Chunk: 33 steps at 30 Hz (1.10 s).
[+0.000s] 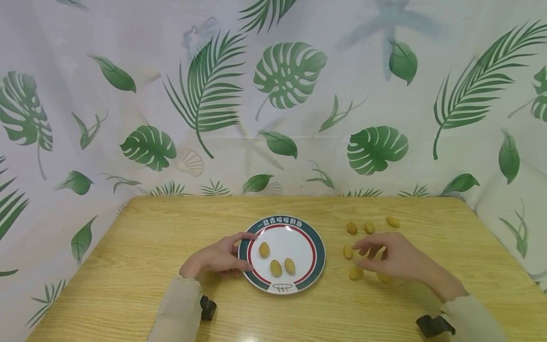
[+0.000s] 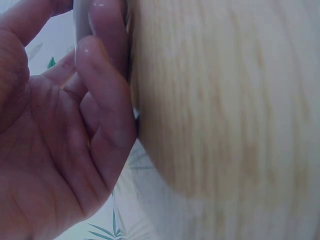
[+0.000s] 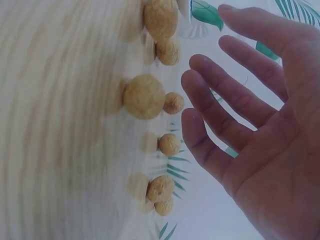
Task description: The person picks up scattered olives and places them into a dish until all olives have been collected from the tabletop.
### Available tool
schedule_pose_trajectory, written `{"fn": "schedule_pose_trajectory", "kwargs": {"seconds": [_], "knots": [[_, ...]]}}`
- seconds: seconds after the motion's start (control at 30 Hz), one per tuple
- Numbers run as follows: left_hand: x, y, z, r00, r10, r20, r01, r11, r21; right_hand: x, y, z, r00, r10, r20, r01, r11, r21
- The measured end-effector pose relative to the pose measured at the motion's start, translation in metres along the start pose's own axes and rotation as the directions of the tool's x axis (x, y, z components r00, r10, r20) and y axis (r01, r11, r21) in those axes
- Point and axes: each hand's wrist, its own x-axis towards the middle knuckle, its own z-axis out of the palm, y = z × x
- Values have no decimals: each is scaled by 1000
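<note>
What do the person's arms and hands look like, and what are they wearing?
The left sleeve and right sleeve are plain pale beige, reaching nearly to the wrists. A small black piece shows beside each cuff, left and right. The left hand and right hand are ungloved.

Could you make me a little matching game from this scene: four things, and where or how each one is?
1. Plate
2. Left hand
3. Right hand
4. Backdrop

A. Right of the plate, holding nothing
B. White with green leaves
C. Bearing three yellow-brown pieces
D. At the plate's left rim

Right pairs: 1-C, 2-D, 3-A, 4-B
</note>
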Motion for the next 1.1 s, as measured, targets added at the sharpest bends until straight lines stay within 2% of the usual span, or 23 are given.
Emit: {"fn": "schedule_pose_trajectory", "kwargs": {"seconds": [0.3, 1.1], "knots": [[-1, -1, 0, 1000, 4, -8, -4, 1000, 2, -11, 9, -5, 1000, 20, -1, -20, 1000, -6], [0, 0, 0, 1000, -6, -12, 6, 1000, -2, -33, 34, -12, 991, 99, 92, -99, 995, -9]]}}
